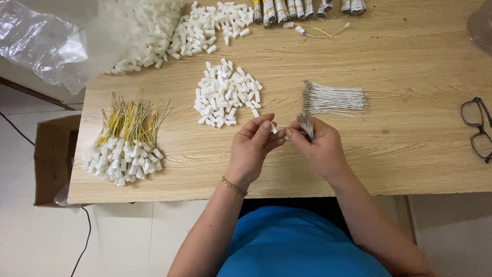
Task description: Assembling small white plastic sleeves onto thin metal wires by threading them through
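My left hand (254,146) pinches a small white plastic connector (274,129) between thumb and fingertips. My right hand (319,145) grips a small bunch of thin white wires (306,123) with metal tips, and its fingertips meet the connector. Both hands hover over the wooden table (400,154) near its front edge. Just beyond them lies a pile of loose white connectors (225,94). A flat bundle of white wires (335,99) lies to the right of that pile.
A heap of finished pieces with yellow wires in white connectors (128,141) lies at the left. A larger connector heap (189,28) and a clear plastic bag (46,41) are at the back left. Glasses (476,128) rest at the right edge. A cardboard box (54,159) stands on the floor.
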